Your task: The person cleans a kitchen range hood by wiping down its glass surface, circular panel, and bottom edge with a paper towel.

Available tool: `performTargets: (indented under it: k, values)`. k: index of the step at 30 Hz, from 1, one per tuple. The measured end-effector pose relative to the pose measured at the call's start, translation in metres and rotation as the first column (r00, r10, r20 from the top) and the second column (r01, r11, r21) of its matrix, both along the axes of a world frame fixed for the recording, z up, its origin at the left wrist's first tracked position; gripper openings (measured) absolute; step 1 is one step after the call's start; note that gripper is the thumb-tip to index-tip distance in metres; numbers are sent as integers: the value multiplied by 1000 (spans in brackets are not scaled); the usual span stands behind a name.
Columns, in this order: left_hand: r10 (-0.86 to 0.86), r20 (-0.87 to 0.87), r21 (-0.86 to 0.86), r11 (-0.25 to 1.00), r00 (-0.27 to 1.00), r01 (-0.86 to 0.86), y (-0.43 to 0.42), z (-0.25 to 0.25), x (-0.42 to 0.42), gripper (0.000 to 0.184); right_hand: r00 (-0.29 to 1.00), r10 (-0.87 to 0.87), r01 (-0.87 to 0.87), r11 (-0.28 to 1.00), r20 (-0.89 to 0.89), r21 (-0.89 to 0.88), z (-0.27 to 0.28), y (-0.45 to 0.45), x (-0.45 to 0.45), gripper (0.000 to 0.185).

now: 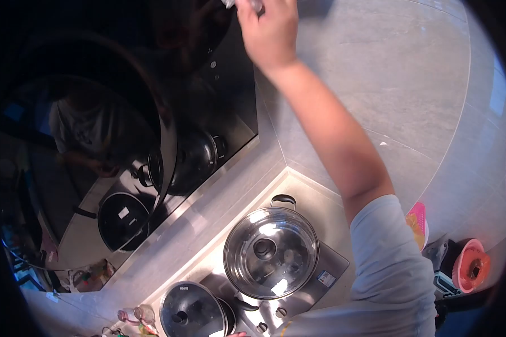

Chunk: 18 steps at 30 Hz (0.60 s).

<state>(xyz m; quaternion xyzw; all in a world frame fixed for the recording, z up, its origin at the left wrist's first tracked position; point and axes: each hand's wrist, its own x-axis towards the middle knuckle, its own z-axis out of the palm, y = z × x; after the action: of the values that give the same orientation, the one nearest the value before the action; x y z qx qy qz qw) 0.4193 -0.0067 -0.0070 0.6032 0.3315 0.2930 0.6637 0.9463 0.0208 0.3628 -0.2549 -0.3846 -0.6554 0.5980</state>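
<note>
My right hand [270, 33] is raised at the top edge, beside the glossy black panel [230, 84]. Its fingers close round something whitish and crumpled [229, 3], mostly cut off by the frame. Of my left hand [239, 335], only a sliver of finger shows at the bottom edge, beside the dark-lidded pot [188, 309]; what it touches is hidden. A larger pot with a glass lid [270, 253] sits on the steel stove [331, 261], below the panel.
Two stove knobs [281, 312] face the bottom edge. Small glass jars [143, 313] are at the lower left. On the right are a pink-orange basin [469, 267], a pink item [418, 214] and a dark container [445, 255]. Grey tiled wall [376, 84] lies behind my arm.
</note>
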Motion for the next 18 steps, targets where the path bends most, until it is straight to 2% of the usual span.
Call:
performTargets:
  k: [1, 3, 6, 7, 9, 14, 17, 18]
  values:
    - [-3, 38, -43, 999, 999, 5, -1, 0, 3, 29, 1000, 16, -16, 994, -1, -109, 4, 0, 8, 27]
    - [-6, 101, -133, 991, 995, 19, -4, 1, 4, 29, 996, -65, 56, 988, -62, -142, -2, 10, 16, 34]
    - [7, 217, -281, 958, 976, 56, -2, -4, 2, 28, 997, -72, 65, 978, -26, -200, -33, 33, 37, 40]
    - [26, 257, -350, 934, 966, 68, -2, -7, -1, 29, 996, -64, 50, 977, -62, -207, -46, 37, 37, 35]
    - [10, 218, -335, 940, 976, 65, -4, -9, -8, 32, 989, -49, 19, 976, -137, -217, -80, 44, 31, 27]
    - [-30, 121, -307, 949, 992, 67, -6, -26, -32, 39, 920, -11, -136, 929, -392, -345, -179, 78, 25, 23]
    - [-23, 372, -474, 855, 928, 211, 3, -64, -54, 39, 804, -32, -317, 822, -594, -473, -244, 95, 17, 20]
    - [-54, 388, -387, 897, 920, 216, -1, -58, -51, 38, 761, -49, -384, 769, -647, -511, -263, 99, 15, 20]
